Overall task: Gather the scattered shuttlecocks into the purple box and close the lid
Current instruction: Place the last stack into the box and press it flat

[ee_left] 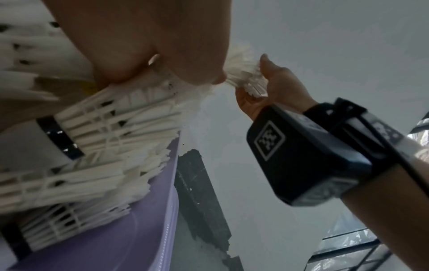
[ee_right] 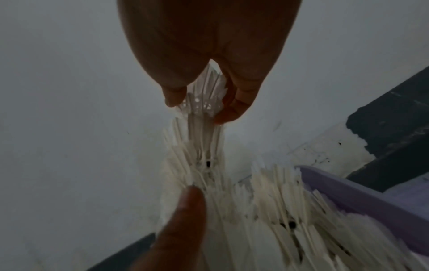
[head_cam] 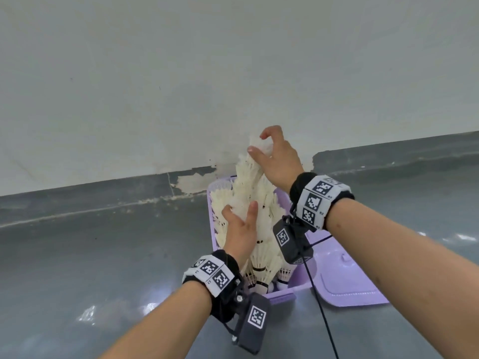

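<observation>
Purple box (head_cam: 281,296) interior beneath piled shuttlecocks (head_cam: 261,257), near rim partly behind left wrist.

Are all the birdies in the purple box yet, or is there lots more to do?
Nearly there. Many shuttlecocks already sit in the purple box. In hand: a nested stack of shuttlecocks, with the right hand pinching its top and the left hand holding it lower down, over the box. Left to do: set the stack in and close the lid, which lies open beside the box.

wall (head_cam: 181,73): off-white, scuffed, fills upper head view
skirting band (head_cam: 77,195): grey, runs along wall base
paint damage (head_cam: 193,181): pale chipped patch on the band
floor (head_cam: 103,255): glossy grey, bright light reflections
window (ee_left: 362,245): dark-framed, bottom right of left wrist view
</observation>
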### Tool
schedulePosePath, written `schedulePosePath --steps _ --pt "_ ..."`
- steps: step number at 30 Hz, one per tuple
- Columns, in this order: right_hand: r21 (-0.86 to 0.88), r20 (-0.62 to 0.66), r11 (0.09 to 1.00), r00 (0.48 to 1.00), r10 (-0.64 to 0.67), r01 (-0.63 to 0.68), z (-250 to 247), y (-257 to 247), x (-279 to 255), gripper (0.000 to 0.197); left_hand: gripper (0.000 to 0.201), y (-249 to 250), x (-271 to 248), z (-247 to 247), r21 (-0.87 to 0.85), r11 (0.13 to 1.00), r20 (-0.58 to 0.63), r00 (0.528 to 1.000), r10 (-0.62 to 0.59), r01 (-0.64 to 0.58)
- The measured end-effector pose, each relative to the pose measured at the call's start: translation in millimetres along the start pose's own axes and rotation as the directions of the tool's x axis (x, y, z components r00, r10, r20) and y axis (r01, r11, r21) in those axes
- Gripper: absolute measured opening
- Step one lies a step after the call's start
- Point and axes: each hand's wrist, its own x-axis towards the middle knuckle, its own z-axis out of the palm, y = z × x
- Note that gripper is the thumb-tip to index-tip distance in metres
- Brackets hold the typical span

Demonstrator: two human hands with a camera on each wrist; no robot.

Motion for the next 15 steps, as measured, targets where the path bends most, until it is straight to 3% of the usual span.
schedulePosePath --steps 2,4,7,9,10,11,15 --pt "-0.088 0.040 0.996 0.999 0.002 0.002 13 14 11 0.033 0.079 -12 8 4 0.051 0.995 -0.056 0.995 0.084 -0.081" --pt "-0.207 0.123 0.978 0.992 0.019 0.007 27 26 21 0.041 0.077 -25 7 8 0.235 0.945 -0.062 0.967 0.248 -0.227" --pt "-0.303 0.209 0.953 0.976 0.065 0.002 44 44 29 0.042 0.067 -45 11 7 0.543 0.696 0.004 0.830 0.557 -0.470" --pt "-0.288 0.226 0.958 0.971 0.081 -0.013 55 53 31 0.043 0.057 -56 24 1 0.718 0.478 0.080 0.742 0.666 -0.506" --pt "-0.277 0.224 0.961 0.972 0.074 -0.009 59 56 33 0.045 0.054 -57 30 -2 0.788 0.376 0.123 0.723 0.680 -0.487" --pt "-0.284 0.225 0.959 0.972 0.069 -0.002 65 57 32 0.047 0.053 -57 33 -6 0.834 0.309 0.152 0.727 0.669 -0.458" --pt "-0.526 0.247 0.849 0.964 0.100 0.047 78 62 30 0.051 0.057 -61 39 -11 0.892 0.247 0.188 0.810 0.556 -0.377"
